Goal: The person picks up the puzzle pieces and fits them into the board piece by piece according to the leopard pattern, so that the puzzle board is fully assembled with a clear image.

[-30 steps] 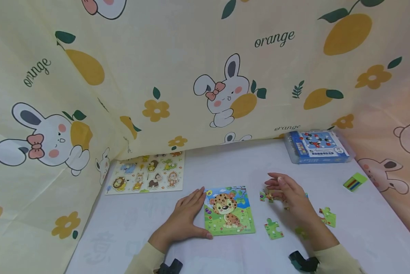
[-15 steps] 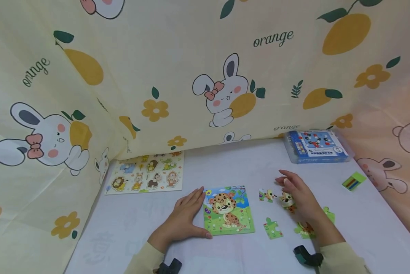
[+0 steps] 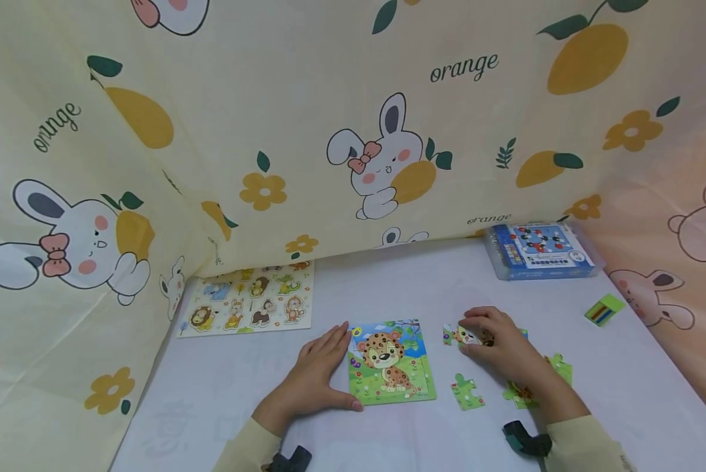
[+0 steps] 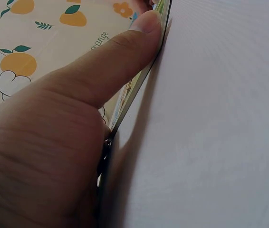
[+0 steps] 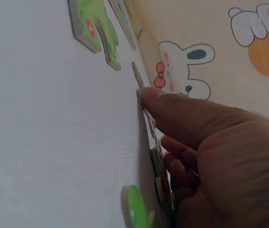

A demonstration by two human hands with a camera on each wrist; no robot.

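A square leopard jigsaw board (image 3: pixel 391 364) lies on the white table. My left hand (image 3: pixel 314 380) rests at its left side, fingers straight along the edge and thumb at the near left corner; the left wrist view shows the thumb (image 4: pixel 125 47) against the board's edge. To the right, my right hand (image 3: pixel 503 347) is over several loose jigsaw pieces, its thumb and forefinger curled at opposite edges of a jigsaw piece (image 3: pixel 449 335). In the right wrist view the thumb (image 5: pixel 172 107) touches that piece's edge. The hand partly hides other pieces.
A green jigsaw piece (image 3: pixel 467 392) lies nearer me, with another piece (image 3: pixel 520 395) by the right forearm. An animal board (image 3: pixel 243 305) is at the back left. A blue boxed set (image 3: pixel 541 252) and a small green block (image 3: pixel 604 309) sit at the right, before a printed curtain (image 3: pixel 305 131).
My right hand first drew back right over the loose pieces, then came down left, its thumb and forefinger closing at one jigsaw piece. The left hand stays at the board.
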